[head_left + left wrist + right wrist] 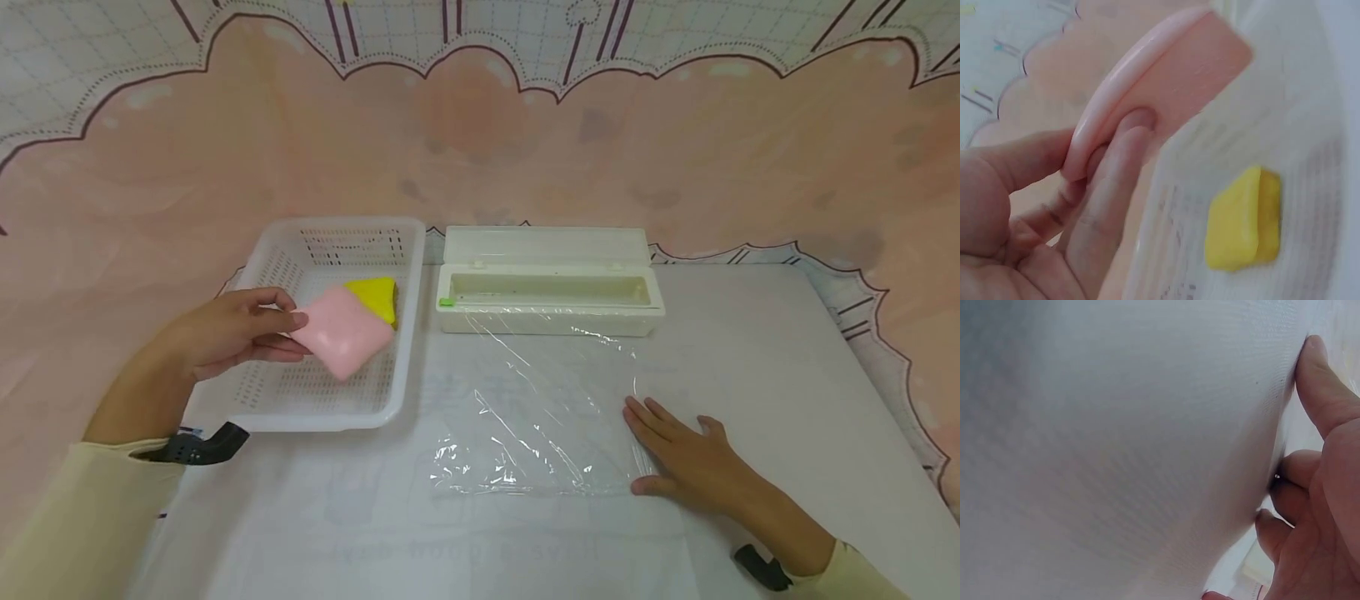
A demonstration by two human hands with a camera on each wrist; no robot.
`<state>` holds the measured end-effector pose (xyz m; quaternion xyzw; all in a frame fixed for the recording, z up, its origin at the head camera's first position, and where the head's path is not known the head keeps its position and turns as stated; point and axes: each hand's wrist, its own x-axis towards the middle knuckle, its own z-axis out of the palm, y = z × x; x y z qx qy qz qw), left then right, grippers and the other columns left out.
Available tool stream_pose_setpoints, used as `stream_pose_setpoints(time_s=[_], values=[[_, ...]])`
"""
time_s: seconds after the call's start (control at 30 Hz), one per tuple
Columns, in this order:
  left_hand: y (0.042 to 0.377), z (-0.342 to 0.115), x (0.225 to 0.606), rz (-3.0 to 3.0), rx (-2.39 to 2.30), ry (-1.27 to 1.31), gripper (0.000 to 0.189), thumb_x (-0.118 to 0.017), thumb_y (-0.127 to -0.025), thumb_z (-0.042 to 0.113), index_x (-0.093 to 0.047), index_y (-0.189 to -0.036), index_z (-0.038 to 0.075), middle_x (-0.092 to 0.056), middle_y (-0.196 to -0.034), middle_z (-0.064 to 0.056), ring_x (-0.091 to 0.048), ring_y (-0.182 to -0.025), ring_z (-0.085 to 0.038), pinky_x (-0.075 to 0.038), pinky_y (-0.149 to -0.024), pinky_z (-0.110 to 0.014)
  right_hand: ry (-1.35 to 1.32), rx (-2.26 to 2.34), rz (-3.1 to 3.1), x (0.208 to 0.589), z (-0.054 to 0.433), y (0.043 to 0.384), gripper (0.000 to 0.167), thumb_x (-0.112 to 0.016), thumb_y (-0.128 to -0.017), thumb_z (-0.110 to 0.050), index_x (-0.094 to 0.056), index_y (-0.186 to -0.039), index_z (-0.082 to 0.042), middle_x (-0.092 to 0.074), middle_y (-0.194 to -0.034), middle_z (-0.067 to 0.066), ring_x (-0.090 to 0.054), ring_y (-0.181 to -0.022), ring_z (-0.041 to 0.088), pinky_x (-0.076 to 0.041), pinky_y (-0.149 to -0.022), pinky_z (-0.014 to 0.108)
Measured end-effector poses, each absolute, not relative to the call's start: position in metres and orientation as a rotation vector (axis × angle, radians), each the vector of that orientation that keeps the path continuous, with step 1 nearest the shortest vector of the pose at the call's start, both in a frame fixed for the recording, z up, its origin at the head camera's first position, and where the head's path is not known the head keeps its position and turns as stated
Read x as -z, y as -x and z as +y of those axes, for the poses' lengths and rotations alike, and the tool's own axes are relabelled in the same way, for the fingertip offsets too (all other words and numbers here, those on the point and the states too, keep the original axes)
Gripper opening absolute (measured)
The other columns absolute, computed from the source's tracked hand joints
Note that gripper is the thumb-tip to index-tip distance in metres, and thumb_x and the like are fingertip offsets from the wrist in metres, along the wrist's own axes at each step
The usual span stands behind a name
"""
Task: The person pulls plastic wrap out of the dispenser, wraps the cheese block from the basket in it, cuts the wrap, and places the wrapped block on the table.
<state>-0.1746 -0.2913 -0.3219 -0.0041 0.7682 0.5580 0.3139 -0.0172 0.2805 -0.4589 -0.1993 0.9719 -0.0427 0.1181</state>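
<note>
My left hand (243, 335) pinches one corner of a pink, soap-like bar (345, 332) between thumb and fingers, holding it over the white basket (407, 367). In the left wrist view the pink bar (1147, 81) shows a rounded face and a flat face. Below it in the basket sits a yellow block (1241, 222). A sheet of clear plastic wrap (525, 417) lies on the table, running out from the front of a white dispenser box (551, 321). My right hand (686, 454) rests with spread fingers at the wrap's right edge; the right wrist view shows its fingertips against the white surface.
The dispenser's lid (546, 246) stands raised at the back, and a small green tab (447, 302) sits on its left front edge. A white cloth (750, 333) covers the table. Behind hangs a peach-coloured patterned cloth (480, 158).
</note>
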Motion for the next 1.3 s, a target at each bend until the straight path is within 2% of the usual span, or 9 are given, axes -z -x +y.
stream_pose_setpoints(time_s=[0.13,0.27,0.47,0.6,0.83,1.0,1.1,1.3], values=[[0.151,-0.270,0.329,1.919,-1.777,-0.070,0.003,-0.058,-0.103,0.006,-0.055,-0.101,0.006,-0.074,-0.094,-0.008,-0.078,-0.085,-0.024,-0.062,-0.080,-0.035,0.593,0.114,2.843,0.459,0.281,0.018,0.102,-0.058,-0.083,-0.078,-0.035,-0.160,-0.014,-0.032,-0.167,0.005,-0.032,-0.152,0.031,-0.033,-0.102,0.078],[0.127,-0.237,0.338,1.869,-1.946,-0.156,0.007,-0.062,-0.100,0.003,-0.057,-0.095,0.005,-0.070,-0.092,-0.007,-0.078,-0.085,-0.024,-0.062,-0.081,-0.039,0.596,0.115,2.842,0.458,0.282,0.018,0.102,-0.058,-0.083,-0.078,-0.034,-0.160,-0.013,-0.031,-0.167,0.006,-0.033,-0.152,0.031,-0.033,-0.102,0.078],[0.096,-0.184,0.350,1.868,-1.996,-0.063,0.014,-0.068,-0.098,0.010,-0.055,-0.093,0.007,-0.061,-0.090,-0.007,-0.078,-0.088,-0.026,-0.061,-0.082,-0.043,0.587,0.111,2.841,0.458,0.281,0.019,0.102,-0.061,-0.083,-0.076,-0.034,-0.160,-0.014,-0.032,-0.167,0.006,-0.033,-0.152,0.032,-0.034,-0.101,0.078],[0.082,-0.155,0.358,1.798,-2.046,-0.055,0.015,-0.067,-0.099,0.008,-0.054,-0.091,0.008,-0.061,-0.092,-0.007,-0.077,-0.088,-0.025,-0.061,-0.085,-0.045,0.583,0.112,2.842,0.458,0.281,0.019,0.102,-0.061,-0.083,-0.076,-0.034,-0.160,-0.015,-0.032,-0.167,0.006,-0.033,-0.152,0.031,-0.034,-0.101,0.078],[0.067,-0.115,0.382,1.592,-2.147,-0.060,0.016,-0.063,-0.100,0.003,-0.052,-0.089,0.008,-0.066,-0.097,-0.007,-0.077,-0.091,-0.026,-0.059,-0.091,-0.046,0.603,0.111,2.849,0.458,0.281,0.019,0.102,-0.061,-0.083,-0.076,-0.035,-0.160,-0.014,-0.033,-0.167,0.006,-0.034,-0.152,0.032,-0.035,-0.100,0.078],[0.058,-0.085,0.404,1.470,-2.168,0.006,0.017,-0.059,-0.101,0.000,-0.050,-0.088,0.007,-0.060,-0.097,-0.006,-0.075,-0.093,-0.026,-0.058,-0.095,-0.045,0.604,0.106,2.848,0.456,0.281,0.019,0.102,-0.062,-0.083,-0.075,-0.036,-0.159,-0.013,-0.034,-0.166,0.007,-0.034,-0.151,0.032,-0.036,-0.100,0.078],[0.055,-0.068,0.420,1.421,-2.176,0.046,0.018,-0.058,-0.101,0.000,-0.050,-0.086,0.007,-0.061,-0.100,-0.009,-0.075,-0.094,-0.027,-0.058,-0.096,-0.045,0.599,0.094,2.847,0.455,0.281,0.019,0.102,-0.063,-0.082,-0.075,-0.036,-0.159,-0.013,-0.034,-0.166,0.007,-0.035,-0.151,0.032,-0.036,-0.099,0.078],[0.054,-0.046,0.447,1.357,-2.194,0.137,0.021,-0.058,-0.101,0.001,-0.048,-0.085,0.007,-0.061,-0.117,-0.021,-0.074,-0.101,-0.028,-0.057,-0.097,-0.043,0.599,0.088,2.848,0.458,0.281,0.019,0.103,-0.062,-0.082,-0.076,-0.036,-0.159,-0.014,-0.034,-0.166,0.007,-0.035,-0.151,0.032,-0.036,-0.100,0.078]])
